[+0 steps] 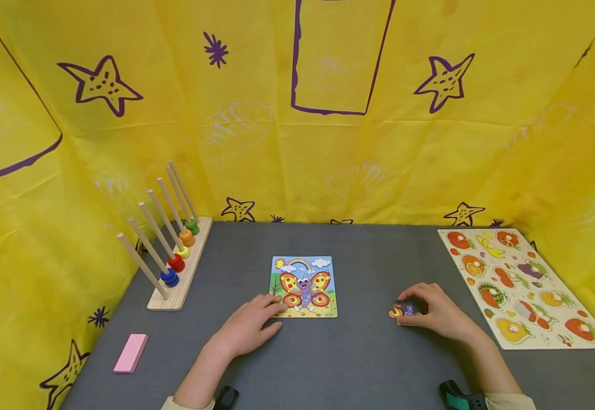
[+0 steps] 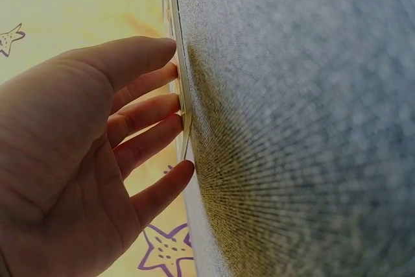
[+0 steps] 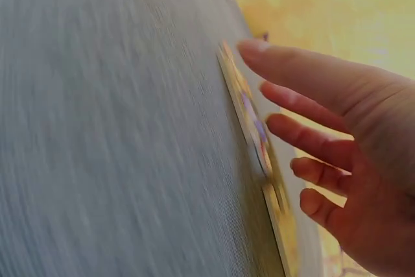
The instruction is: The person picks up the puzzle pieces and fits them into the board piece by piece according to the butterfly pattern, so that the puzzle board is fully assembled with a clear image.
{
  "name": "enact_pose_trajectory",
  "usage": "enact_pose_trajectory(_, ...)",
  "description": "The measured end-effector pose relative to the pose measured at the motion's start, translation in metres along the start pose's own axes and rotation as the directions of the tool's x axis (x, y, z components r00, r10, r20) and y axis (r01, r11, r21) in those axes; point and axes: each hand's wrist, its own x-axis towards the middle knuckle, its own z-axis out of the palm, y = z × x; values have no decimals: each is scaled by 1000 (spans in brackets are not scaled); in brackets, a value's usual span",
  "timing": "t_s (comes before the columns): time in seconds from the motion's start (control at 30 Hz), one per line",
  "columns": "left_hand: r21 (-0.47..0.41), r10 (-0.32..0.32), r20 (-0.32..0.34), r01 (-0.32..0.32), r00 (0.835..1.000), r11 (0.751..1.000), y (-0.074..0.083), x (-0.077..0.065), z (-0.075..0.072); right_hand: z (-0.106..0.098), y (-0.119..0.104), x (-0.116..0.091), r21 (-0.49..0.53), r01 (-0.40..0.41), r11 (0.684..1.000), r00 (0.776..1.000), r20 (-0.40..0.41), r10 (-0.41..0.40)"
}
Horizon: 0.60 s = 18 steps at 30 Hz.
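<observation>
A square butterfly picture board (image 1: 323,307) lies flat near the middle of the table. My left hand (image 1: 248,324) rests at its lower left corner, the fingertips over the edge and the thumb on the table. Its fingers are spread and gently bent in the left wrist view (image 2: 97,128). To the right, my right hand (image 1: 438,313) curves loosely around a few small butterfly puzzle pieces (image 1: 409,310), purple and red-yellow, lying on the table. In the right wrist view the thumb and fingers (image 3: 311,141) stand apart beside the pieces (image 3: 249,115), with no piece seen pinched between them.
A wooden peg stand (image 1: 190,285) with coloured rings is at the left. A pink block (image 1: 130,353) lies in front of it. At the right lies a fruit puzzle board (image 1: 523,296). Yellow patterned cloth (image 1: 256,142) hangs around the dark table (image 1: 349,364).
</observation>
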Motion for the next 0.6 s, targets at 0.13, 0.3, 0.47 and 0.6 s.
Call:
enact_pose_trajectory(0.13, -3, -5, 3, 5, 1000, 1000, 0, 0, 0, -8, 10, -10, -34, -10, 999, 1000, 15, 11)
enact_pose_trajectory(0.3, -4, -6, 0, 6, 1000, 1000, -1, 0, 0, -9, 15, -14, -48, 2, 999, 1000, -2, -2)
enact_pose_trajectory(0.47, -3, -1, -4, 1, 1000, 1000, -1, 0, 0, -8, 11, -8, 1, -22, 1000, 1000, 14, 22)
enact_pose_trajectory(0.6, 6, 14, -18, -13, 1000, 1000, -3, 0, 2, -5, 1, 3, 119, -77, 990, 996, 54, 71)
